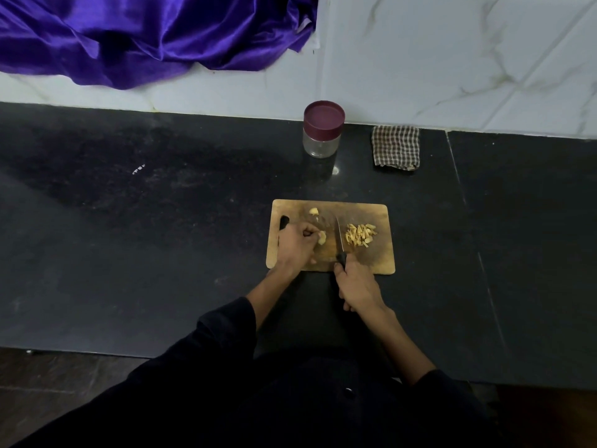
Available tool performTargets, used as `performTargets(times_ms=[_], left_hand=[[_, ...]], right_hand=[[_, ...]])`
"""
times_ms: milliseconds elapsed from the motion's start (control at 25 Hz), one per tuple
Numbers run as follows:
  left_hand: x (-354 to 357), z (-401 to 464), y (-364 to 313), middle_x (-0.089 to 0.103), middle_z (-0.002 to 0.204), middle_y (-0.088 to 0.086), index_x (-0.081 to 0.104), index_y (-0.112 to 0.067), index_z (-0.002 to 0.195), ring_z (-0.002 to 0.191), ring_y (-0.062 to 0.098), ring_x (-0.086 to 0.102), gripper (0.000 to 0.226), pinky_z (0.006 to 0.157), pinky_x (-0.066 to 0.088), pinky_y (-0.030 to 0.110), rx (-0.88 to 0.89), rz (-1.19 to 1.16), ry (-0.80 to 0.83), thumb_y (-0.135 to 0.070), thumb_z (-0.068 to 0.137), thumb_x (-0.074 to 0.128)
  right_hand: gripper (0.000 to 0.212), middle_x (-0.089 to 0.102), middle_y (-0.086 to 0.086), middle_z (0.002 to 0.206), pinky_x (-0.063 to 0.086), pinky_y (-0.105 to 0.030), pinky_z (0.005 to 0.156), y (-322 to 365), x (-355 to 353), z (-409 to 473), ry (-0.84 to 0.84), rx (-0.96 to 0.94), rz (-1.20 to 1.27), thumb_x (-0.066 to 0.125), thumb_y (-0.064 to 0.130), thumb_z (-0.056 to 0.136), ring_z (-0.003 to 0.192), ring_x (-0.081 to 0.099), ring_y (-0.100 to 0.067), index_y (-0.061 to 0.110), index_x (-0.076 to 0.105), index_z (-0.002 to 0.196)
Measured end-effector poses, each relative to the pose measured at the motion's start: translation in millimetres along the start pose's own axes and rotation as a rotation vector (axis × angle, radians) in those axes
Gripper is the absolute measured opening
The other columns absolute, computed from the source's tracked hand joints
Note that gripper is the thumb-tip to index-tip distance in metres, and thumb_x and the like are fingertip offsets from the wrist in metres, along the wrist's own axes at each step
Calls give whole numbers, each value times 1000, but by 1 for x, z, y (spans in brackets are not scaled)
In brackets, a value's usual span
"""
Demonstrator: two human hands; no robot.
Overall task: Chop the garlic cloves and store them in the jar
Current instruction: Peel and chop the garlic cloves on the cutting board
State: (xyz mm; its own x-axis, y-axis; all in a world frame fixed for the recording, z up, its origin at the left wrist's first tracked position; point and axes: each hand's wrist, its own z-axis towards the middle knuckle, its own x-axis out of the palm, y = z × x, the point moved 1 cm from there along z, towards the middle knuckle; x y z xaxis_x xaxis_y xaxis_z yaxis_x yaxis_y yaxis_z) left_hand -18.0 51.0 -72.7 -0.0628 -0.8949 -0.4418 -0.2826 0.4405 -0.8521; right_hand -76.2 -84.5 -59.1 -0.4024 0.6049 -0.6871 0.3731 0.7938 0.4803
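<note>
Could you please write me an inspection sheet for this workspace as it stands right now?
Surface: dark stone counter, smudged, with a small white fleck at left.
Job's things: wooden chopping board; chopped garlic pile right of the knife; garlic clove at the left hand; more garlic near the far edge; jar empty, lid on.
Clutter: checked cloth beside the jar.
Hands: left hand pinches the clove; right hand grips the knife handle.
Cables: nothing seen.
Surroundings: white marble wall; purple satin fabric.

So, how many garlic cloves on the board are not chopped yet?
2: one garlic clove pinched at the left hand, another clove near the board's far edge. The hand may hide more.
</note>
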Motion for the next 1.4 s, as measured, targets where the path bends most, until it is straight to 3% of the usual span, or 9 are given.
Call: performTargets(times_ms=[120, 280, 440, 600, 720, 1000, 1160, 1280, 1400], left_hand=[[8, -3, 0, 67, 91, 1, 69, -8, 96, 59, 12, 64, 9, 41, 51, 21, -53, 0, -50, -12, 91, 62], [12, -6, 0, 67, 92, 4, 66, -9, 95, 74, 16, 66, 7, 55, 59, 34, -9, 66, -136, -10, 89, 64], [8, -2, 0, 64, 96, 3, 64, -8, 107, 68, 16, 66, 15, 44, 54, 25, 12, 80, -135, -11, 96, 53], [-1, 26, -4, 68, 99, 2, 64, -11, 113, 80, 12, 65, 22, 66, 55, 26, 128, 198, -190, -13, 96, 52], [-5, 46, -8, 59, 115, 3, 63, -14, 119, 92, 13, 61, 26, 78, 54, 26, 133, 273, -157, -19, 95, 55], [-8, 48, -13, 55, 104, -4, 68, -15, 102, 87, 9, 59, 13, 70, 45, 13, 195, 328, -78, -18, 91, 62], [-14, 40, -19, 64, 85, -2, 63, -14, 98, 68, 7, 59, 7, 51, 45, 14, 158, 130, -1, -15, 93, 59], [-17, 29, -16, 66, 90, 3, 66, -11, 102, 55, 6, 56, 14, 39, 44, 16, 154, 72, 52, -12, 96, 54], [-15, 20, -12, 67, 93, 0, 68, -11, 105, 56, 6, 56, 16, 38, 45, 18, 156, 75, 158, -14, 96, 55]], right_hand=[[20, 67, -11, 86, 58, -40, 56, -1, 1, 0, -7, 2, 5, 35, 32, 106, 49, 68, -23, 15, 44, 110], [20, 67, -11, 87, 59, -41, 58, -1, 0, -1, -15, -8, 9, 35, 32, 106, 49, 68, -24, 14, 44, 110], [20, 67, -10, 89, 59, -40, 58, -1, 1, -1, -2, 0, 13, 35, 33, 106, 50, 68, -22, 16, 44, 110], [21, 66, -9, 89, 60, -49, 71, -2, 2, 2, -13, 5, 10, 36, 33, 106, 56, 70, -26, 15, 45, 109], [20, 67, -9, 87, 60, -46, 67, -2, 1, 1, -4, 1, 16, 35, 33, 106, 51, 69, -24, 15, 44, 109], [22, 66, -10, 91, 60, -40, 60, -2, 0, 1, 2, 5, 25, 35, 34, 106, 53, 70, -25, 14, 45, 111], [22, 66, -12, 93, 61, -45, 64, -2, 0, 1, 2, 6, 32, 35, 33, 106, 55, 71, -27, 14, 45, 113], [22, 67, -12, 93, 61, -43, 63, -1, -1, 0, 4, 3, 26, 35, 32, 106, 55, 71, -27, 14, 44, 112], [21, 67, -12, 92, 60, -41, 59, -1, 0, -1, 4, 6, 28, 35, 33, 106, 54, 70, -26, 15, 43, 112]])
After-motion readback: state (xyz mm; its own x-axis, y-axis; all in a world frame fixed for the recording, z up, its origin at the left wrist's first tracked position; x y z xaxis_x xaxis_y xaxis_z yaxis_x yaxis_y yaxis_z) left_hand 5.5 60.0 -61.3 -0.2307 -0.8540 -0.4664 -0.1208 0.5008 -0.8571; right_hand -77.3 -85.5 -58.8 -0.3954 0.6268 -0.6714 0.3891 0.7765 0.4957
